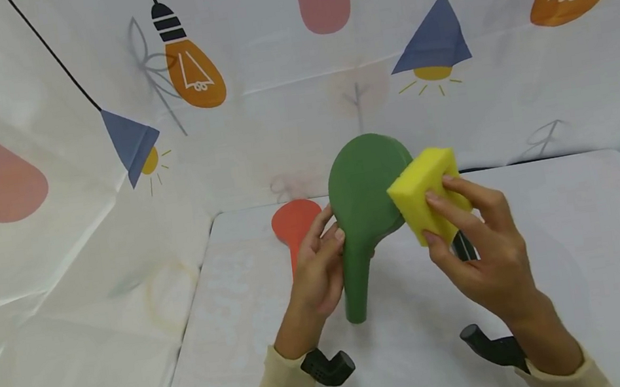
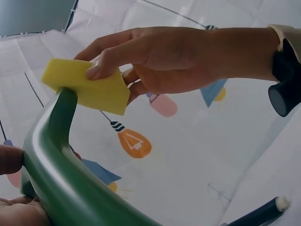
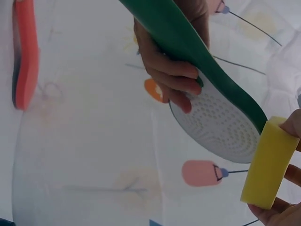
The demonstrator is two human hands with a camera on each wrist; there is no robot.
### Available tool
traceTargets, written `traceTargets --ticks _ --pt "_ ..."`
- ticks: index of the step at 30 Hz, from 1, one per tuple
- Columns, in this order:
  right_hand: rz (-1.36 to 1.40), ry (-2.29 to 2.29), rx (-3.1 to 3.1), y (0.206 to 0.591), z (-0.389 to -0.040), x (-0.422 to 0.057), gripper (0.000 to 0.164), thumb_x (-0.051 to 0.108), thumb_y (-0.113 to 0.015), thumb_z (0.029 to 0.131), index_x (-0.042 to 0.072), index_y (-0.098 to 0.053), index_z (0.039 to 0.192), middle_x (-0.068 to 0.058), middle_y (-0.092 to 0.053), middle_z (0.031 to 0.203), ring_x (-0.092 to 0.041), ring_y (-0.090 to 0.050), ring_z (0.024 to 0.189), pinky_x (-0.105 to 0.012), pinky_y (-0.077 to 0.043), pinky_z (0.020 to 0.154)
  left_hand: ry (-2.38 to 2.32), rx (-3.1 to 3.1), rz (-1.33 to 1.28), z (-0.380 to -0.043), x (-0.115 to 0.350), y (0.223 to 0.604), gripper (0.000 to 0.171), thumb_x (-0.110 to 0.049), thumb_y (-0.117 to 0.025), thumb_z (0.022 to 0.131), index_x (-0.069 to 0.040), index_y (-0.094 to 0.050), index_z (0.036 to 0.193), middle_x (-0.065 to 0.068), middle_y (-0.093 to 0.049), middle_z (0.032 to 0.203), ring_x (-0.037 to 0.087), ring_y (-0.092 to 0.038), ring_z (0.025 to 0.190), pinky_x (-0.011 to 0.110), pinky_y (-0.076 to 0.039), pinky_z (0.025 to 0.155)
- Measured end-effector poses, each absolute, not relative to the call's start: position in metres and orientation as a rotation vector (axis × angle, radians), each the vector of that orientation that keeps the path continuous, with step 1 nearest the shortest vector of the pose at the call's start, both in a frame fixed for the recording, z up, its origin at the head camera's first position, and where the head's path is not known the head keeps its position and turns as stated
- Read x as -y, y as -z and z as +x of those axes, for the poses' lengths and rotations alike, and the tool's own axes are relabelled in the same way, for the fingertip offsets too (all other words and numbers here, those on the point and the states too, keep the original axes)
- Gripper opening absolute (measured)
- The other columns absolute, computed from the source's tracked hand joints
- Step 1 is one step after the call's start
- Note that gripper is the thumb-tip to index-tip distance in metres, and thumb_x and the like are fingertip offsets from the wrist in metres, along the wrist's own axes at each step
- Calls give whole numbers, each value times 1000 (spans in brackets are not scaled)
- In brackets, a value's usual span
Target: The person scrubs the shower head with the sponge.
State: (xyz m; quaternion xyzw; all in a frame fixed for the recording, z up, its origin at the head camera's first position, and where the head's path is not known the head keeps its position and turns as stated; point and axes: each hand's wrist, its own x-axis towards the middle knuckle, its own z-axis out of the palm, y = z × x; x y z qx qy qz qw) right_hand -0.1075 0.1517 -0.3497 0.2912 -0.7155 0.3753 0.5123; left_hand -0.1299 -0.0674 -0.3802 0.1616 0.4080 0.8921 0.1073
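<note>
A green handheld shower head (image 1: 366, 192) is held up above the table, its handle pointing down. My left hand (image 1: 315, 272) grips it around the neck, with fingertips reaching its white nozzle face (image 3: 216, 125) in the right wrist view. Between the thumb and fingers of my right hand (image 1: 486, 241) is a yellow sponge (image 1: 423, 194). That sponge touches the rim of the shower head, which the left wrist view shows at the sponge's (image 2: 84, 87) lower edge. The back of the shower head faces the head camera.
Behind my left hand, a red shower head (image 1: 296, 218) is at the far side of the white table (image 1: 581, 261). A dark object (image 1: 463, 247), mostly hidden, is behind my right hand. White sheeting (image 1: 277, 132) printed with lamps hangs behind and to the left.
</note>
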Motion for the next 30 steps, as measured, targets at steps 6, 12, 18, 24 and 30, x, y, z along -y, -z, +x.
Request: traceTargets --ticks 6,12,18,24,30 --pt "721 -869 1649 353 -109 -143 33 27 -60 98 -2 -71 110 -26 -58 120 -38 -55 109 -18 -42 108 -2682 -1120 499 -131 66 380 50 2 -38 103 -6 -33 152 7 -63 127 15 -70 103 37 -59 89" --pt "814 -772 1654 357 -109 -132 27 20 -57 96 0 -72 106 -27 -58 118 -45 -51 99 -20 -38 109 -2759 -1097 484 -133 69 381 48 2 -41 103 -3 -36 151 8 -63 129 16 -70 106 39 -59 89" --pt "845 -731 1679 363 -110 -131 26 18 -54 95 3 -73 106 -25 -59 116 -45 -52 99 -21 -37 109 -2800 -1064 462 -134 69 379 50 5 -40 102 -4 -36 151 8 -65 127 18 -72 103 40 -59 88" --pt "910 -610 1752 370 -110 -126 28 18 -51 96 11 -75 108 -19 -61 117 -41 -55 101 -33 -51 94 -2843 -1069 401 -134 70 379 47 5 -42 101 -7 -39 146 5 -69 114 14 -70 99 28 -57 93" --pt "1065 -620 1858 373 -106 -119 33 18 -46 97 16 -74 115 -14 -63 122 -37 -56 106 -42 -54 84 -2838 -1038 428 -134 73 381 45 2 -40 101 -9 -39 145 2 -71 111 14 -66 105 27 -55 97"
